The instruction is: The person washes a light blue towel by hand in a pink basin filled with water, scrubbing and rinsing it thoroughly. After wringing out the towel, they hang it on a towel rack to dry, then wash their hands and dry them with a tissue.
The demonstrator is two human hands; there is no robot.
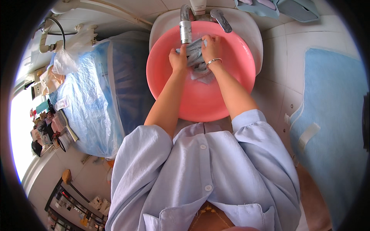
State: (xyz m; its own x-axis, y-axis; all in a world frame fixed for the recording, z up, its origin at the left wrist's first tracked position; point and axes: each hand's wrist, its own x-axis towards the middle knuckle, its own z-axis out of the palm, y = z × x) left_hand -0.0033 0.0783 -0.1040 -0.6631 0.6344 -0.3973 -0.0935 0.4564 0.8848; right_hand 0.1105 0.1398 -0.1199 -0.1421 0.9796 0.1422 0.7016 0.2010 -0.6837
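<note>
A pink plastic basin [202,104] rests on a white sink [257,37]. Both of my hands are inside it, high up near the faucet [186,30]. A wet grey-blue cloth [196,55] is stretched between them, its lower part hanging down into the basin. My left hand [178,59] pinches the cloth's left edge just below the spout. On the other side, my right hand [211,49] grips the upper right part, with a silver bangle on that wrist. Whether water runs from the spout is hard to tell.
The faucet's lever handle [221,20] leans over the basin's back rim beside a white tube [199,6]. A plastic-covered blue item [86,98] stands at the left, with a hairbrush [68,125] near it. Light-blue holders [260,7] hang at the back right.
</note>
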